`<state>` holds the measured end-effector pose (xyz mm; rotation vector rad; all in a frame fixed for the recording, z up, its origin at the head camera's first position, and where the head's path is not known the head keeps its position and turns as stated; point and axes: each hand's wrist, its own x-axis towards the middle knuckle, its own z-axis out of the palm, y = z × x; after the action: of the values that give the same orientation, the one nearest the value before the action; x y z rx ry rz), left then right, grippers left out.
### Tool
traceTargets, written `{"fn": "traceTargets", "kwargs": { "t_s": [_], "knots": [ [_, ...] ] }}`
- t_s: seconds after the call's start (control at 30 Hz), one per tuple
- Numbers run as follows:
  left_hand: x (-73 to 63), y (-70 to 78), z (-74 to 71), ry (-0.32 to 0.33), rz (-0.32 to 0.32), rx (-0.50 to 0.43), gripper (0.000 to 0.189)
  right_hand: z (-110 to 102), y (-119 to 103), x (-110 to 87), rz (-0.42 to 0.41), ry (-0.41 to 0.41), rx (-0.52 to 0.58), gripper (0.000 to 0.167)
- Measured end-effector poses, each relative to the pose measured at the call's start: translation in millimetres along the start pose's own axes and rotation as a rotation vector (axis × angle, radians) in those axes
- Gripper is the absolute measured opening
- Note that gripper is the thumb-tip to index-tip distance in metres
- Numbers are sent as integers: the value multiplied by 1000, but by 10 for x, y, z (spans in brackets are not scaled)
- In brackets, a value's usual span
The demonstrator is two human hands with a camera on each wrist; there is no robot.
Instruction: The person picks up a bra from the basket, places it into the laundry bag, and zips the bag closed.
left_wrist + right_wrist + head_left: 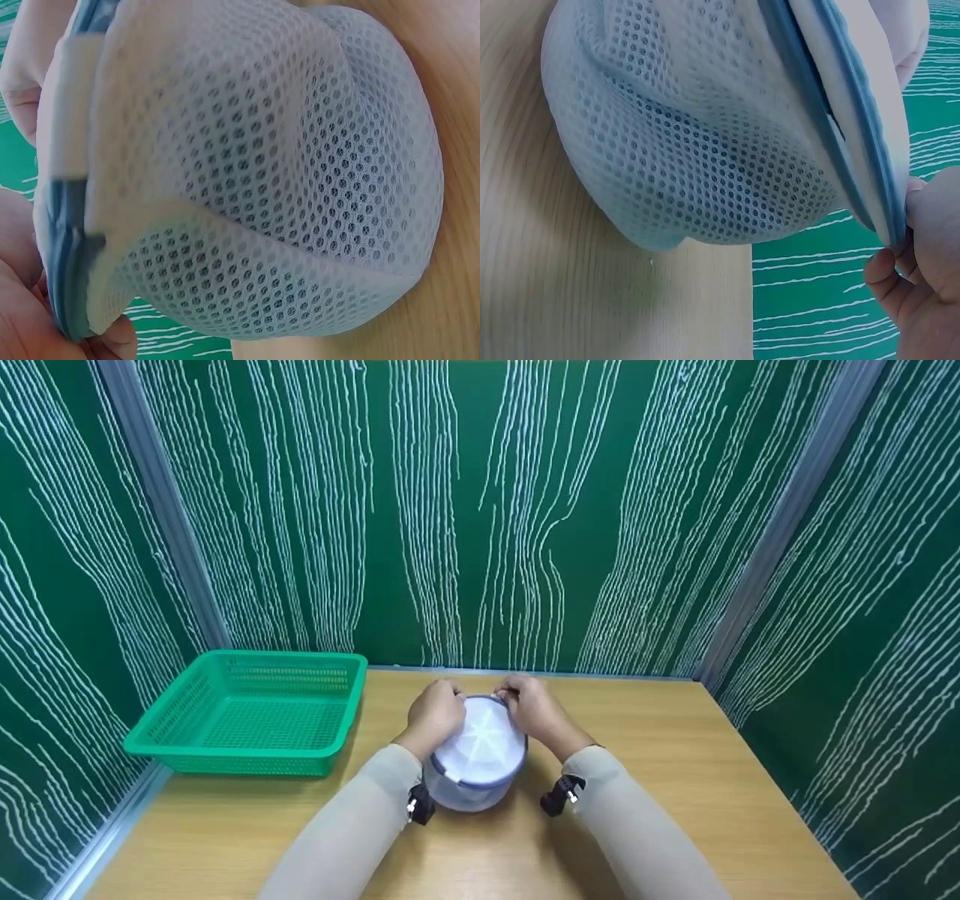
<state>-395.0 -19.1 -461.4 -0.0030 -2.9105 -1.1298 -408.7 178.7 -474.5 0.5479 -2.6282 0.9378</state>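
Observation:
A round white mesh laundry bag [480, 746] with a blue-grey zipper band around its rim stands on the table, its paneled top toward me. My left hand [437, 712] pinches the rim at the far left; my right hand [534, 711] pinches it at the far right, a short gap between them. In the left wrist view, a white tab [71, 112] sits on the zipper band, and the mesh side [300, 150] bulges out with a crease. The right wrist view has the fingers [889, 281] at the band's end, with a narrow dark gap between two blue edges [859, 112].
To the left on the wooden table [645, 780] stands a green plastic basket [240, 761] with slotted walls. Green panels [480, 547] with white wavy lines enclose the back and both sides, joined by grey metal posts [787, 510].

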Motion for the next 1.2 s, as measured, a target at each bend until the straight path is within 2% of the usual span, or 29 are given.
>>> {"fn": "traceTargets", "kwargs": {
  "t_s": [0.27, 0.4, 0.63, 0.77, 0.87, 1.03, 1.2],
  "knots": [
    [-62, -29, -19, -16, -23, -28, 24, -43, 35, -18, 37, -30, 22, 14],
    [-55, -99, -42, -2, -49, -26, 26, -69, 82, -26, 75, -37, 41, 14],
    [-16, -263, -36, -3, -93, -86, 31, -97, 141, -70, 90, -13, 51, 11],
    [-13, -289, -24, 4, -66, -52, 32, -74, 133, -80, 99, -10, 29, 12],
    [-23, -271, -27, 21, -19, -25, 33, -45, 113, -77, 110, -11, 28, 12],
    [-27, -189, -14, 1, 42, -67, 34, -9, 82, -58, 160, -27, 51, 12],
    [-26, -62, 9, -12, 89, -83, 32, 17, 41, -39, 165, -33, 62, 12]
  ]
}}
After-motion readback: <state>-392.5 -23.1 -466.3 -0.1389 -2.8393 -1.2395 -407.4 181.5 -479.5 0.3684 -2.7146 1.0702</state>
